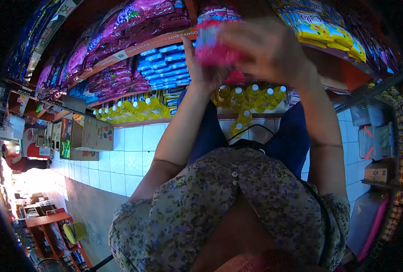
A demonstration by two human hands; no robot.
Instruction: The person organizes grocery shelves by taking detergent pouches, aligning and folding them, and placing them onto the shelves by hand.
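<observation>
A shiny pink packet [208,44], blurred by motion, is held up at the shelf edge in front of me. My left hand [205,74] supports it from below and the left side, the thumb standing up beside it. Over the packet's right side lies my right hand [274,52], smeared by motion, so its fingers cannot be made out. Just behind the packet, more pink and light-blue packets [219,13] stand on the upper shelf. Part of the held packet is hidden by my right hand.
Purple packets [149,20] and yellow packets [321,29] fill the upper shelf. Below are blue packets [163,65] and several bottles of yellow liquid [260,99], some on the tiled floor [129,149]. Cardboard boxes [95,133] stand left. A person [22,162] is far left.
</observation>
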